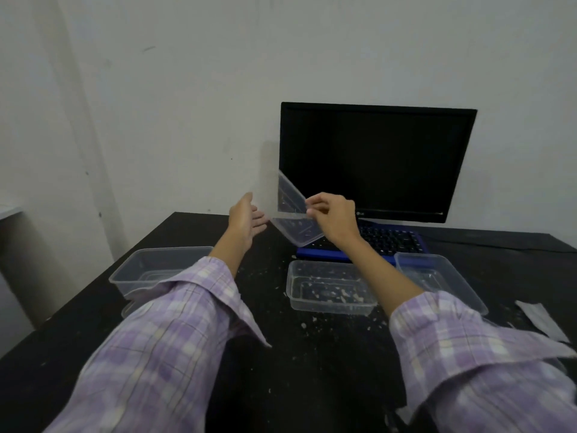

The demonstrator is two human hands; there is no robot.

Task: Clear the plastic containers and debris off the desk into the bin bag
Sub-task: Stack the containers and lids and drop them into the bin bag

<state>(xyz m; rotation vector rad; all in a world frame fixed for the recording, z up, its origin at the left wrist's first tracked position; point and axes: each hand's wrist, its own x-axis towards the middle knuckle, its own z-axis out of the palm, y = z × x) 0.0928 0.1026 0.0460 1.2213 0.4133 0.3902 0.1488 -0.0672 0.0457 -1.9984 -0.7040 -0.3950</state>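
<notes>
Right hand [332,215] pinches a lifted container [293,214], left hand [246,218] spread beside; bagging it likely comes next.

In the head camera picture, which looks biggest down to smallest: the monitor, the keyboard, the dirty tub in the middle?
1. Monitor.
2 and 3. Unsure: the middle tub looks like the keyboard, which is half hidden and farther off.

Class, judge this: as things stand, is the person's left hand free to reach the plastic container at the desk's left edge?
Probably yes: the left hand is open and holds nothing, and nothing stands between it and that container.
</notes>
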